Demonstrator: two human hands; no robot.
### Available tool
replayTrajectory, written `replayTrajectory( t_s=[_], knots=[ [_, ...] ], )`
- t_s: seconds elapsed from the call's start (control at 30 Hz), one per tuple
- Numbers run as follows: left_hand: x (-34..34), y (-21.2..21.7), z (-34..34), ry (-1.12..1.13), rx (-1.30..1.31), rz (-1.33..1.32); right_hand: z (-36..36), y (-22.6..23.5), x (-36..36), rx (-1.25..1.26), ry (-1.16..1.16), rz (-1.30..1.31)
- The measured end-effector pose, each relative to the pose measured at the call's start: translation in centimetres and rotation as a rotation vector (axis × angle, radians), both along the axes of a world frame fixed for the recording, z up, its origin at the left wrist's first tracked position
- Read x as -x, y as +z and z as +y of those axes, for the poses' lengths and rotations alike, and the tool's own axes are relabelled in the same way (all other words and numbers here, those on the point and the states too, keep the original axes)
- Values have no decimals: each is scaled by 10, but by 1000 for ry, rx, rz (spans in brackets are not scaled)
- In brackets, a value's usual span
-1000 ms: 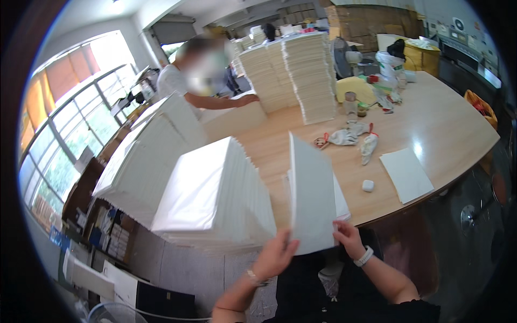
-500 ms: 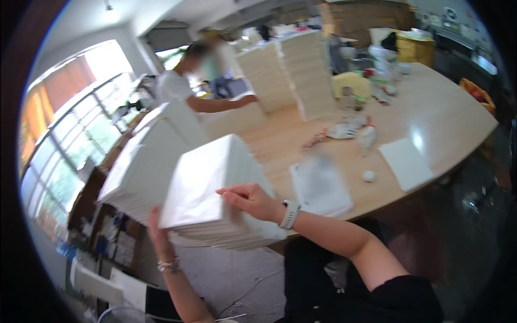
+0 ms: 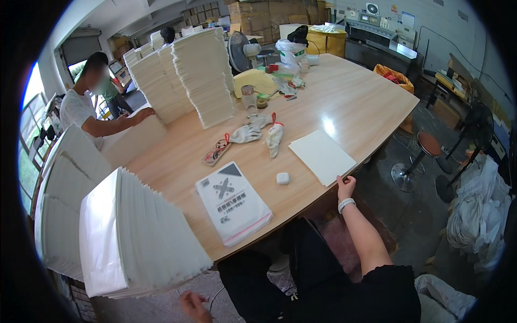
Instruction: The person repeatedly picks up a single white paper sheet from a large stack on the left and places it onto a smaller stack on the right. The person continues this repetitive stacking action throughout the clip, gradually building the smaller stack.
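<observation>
A thin pile of cream-white sheets (image 3: 322,156) lies near the table's right front edge. My right hand (image 3: 346,187), with a pale watch at its wrist, is closed at the near corner of these sheets. Low in the picture, my left hand (image 3: 195,306) hangs below the table edge, holding nothing, its fingers loosely apart. Close to it on the left stands a tall stack of white sheets in plastic wrap (image 3: 102,237). Between that stack and the cream sheets lies a flat pack of printed clear bags (image 3: 232,203).
On the table (image 3: 355,102) are a white earbud case (image 3: 283,178), a phone (image 3: 216,152), work gloves (image 3: 274,140), a glass jar (image 3: 248,98) and tall paper stacks (image 3: 203,75). Another person (image 3: 81,110) works at the far left. A round stool (image 3: 429,144) stands at right.
My view has turned right. My right hand has left the wrapped stack and moved to the cream sheets. My left hand has let go of the stack's side and dropped below the table edge.
</observation>
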State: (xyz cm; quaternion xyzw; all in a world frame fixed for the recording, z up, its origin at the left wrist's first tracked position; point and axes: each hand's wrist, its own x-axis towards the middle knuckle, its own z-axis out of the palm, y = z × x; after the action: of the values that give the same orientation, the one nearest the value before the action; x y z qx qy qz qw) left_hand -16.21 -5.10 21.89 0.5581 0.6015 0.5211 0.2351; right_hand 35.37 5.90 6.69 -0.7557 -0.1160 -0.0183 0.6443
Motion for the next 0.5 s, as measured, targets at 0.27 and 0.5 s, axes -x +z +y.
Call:
replayTrajectory(
  t_s=[0.27,0.5],
  knots=[
    [-47,-41,30,-511,157,111,-6,25,11,-218,297,857],
    [-93,-46,77,-641,137,224,2,8,-19,-486,405,1053]
  ],
)
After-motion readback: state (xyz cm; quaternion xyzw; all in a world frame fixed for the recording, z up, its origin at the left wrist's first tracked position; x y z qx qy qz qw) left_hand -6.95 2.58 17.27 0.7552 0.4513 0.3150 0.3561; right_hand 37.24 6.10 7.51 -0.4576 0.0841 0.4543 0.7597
